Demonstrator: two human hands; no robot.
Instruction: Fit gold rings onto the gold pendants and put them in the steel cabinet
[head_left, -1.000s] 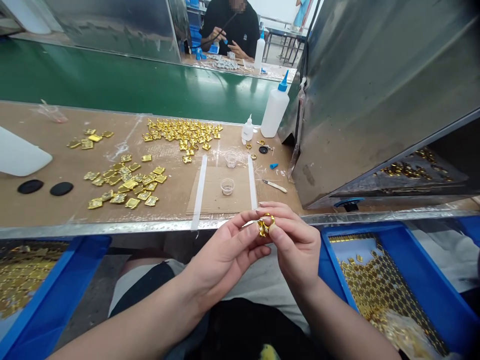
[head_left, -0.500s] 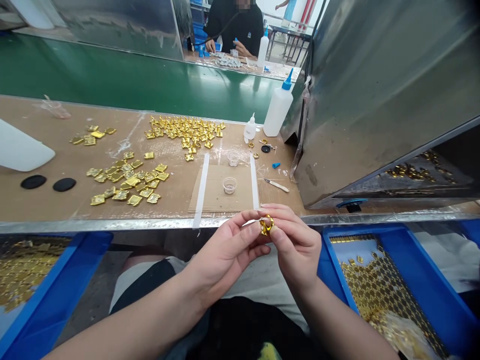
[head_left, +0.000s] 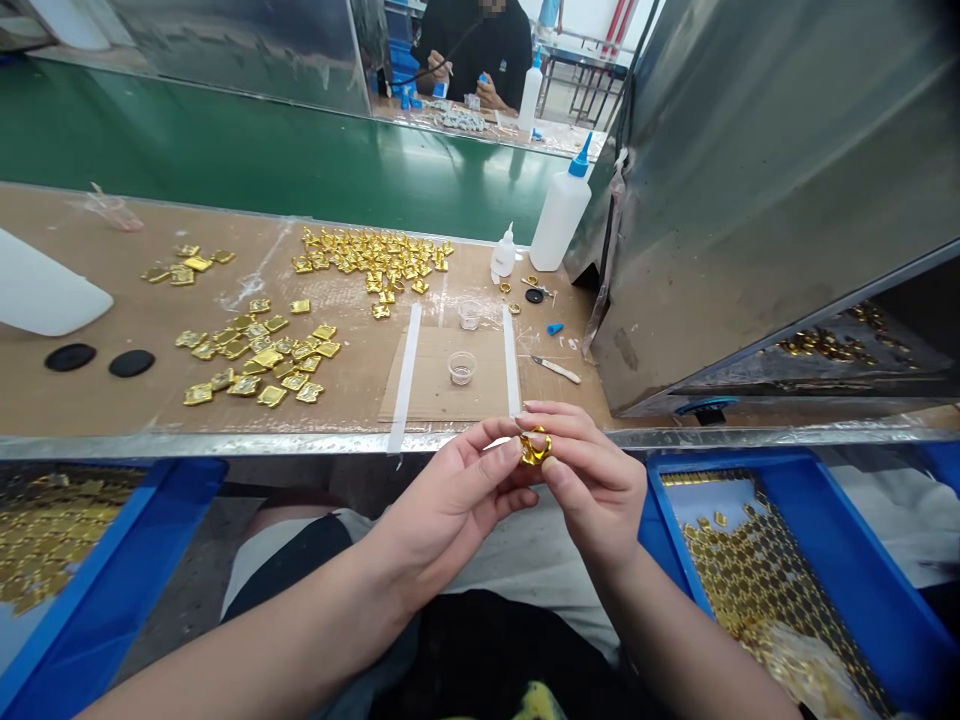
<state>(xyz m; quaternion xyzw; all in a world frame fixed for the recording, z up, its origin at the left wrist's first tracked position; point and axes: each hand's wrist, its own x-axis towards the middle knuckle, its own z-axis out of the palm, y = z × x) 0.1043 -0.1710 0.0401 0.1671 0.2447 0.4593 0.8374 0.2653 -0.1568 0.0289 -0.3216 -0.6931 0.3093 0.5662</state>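
Observation:
Just off the table's front edge, my left hand (head_left: 469,490) and my right hand (head_left: 596,475) meet on one small shiny gold ring (head_left: 535,447). Thumb and fingertips of the left hand pinch its left side, where a flatter part seems to sit. The curved band is pinched by my right thumb and fingers. Fingertips cover much of the ring. Beyond the hands, a small clear cup (head_left: 461,369) stands on a taped cardboard piece (head_left: 427,395). Loose flat gold square pieces (head_left: 262,357) lie to the left, and a cluster of gold rings with square tops (head_left: 375,255) lies behind.
A small white dropper bottle (head_left: 503,256) and a tall bottle with blue nozzle (head_left: 561,215) stand at back right, near a craft knife (head_left: 556,369). Blue trays (head_left: 832,570) of gold parts flank my lap. A metal housing (head_left: 757,200) rises right. Across the green belt (head_left: 225,150) sits a co-worker.
The ring has turned slightly between my fingers, showing more of its band. Both hands stay almost in place. The co-worker's hand has risen from the table.

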